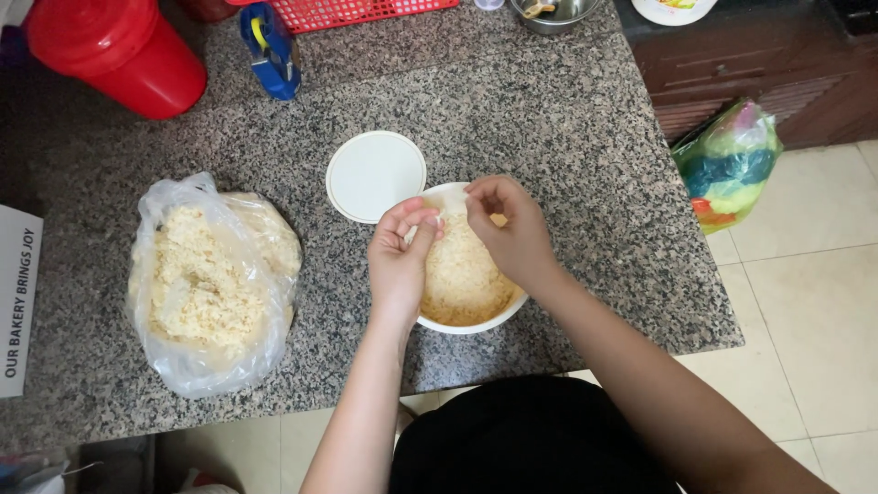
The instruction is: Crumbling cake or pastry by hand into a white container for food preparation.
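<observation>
Black cloth at the person's lap lies closest, with both forearms reaching up from it over the granite desk. Crumbly, pale yellow food fills the white bowl, which stands at the desk's near edge, roughly at the six o'clock side of the stone top. Over the bowl, the left hand is curled, its fingertips pinching a small white scrap together with the right hand, whose fingers are likewise bent and closed on it at the bowl's twelve o'clock rim. Just beyond, at eleven o'clock from the bowl, a round white lid lies flat. At nine o'clock, well apart, a clear plastic bag holds more of the same crumbs. Far off at ten o'clock stands a red bucket.
</observation>
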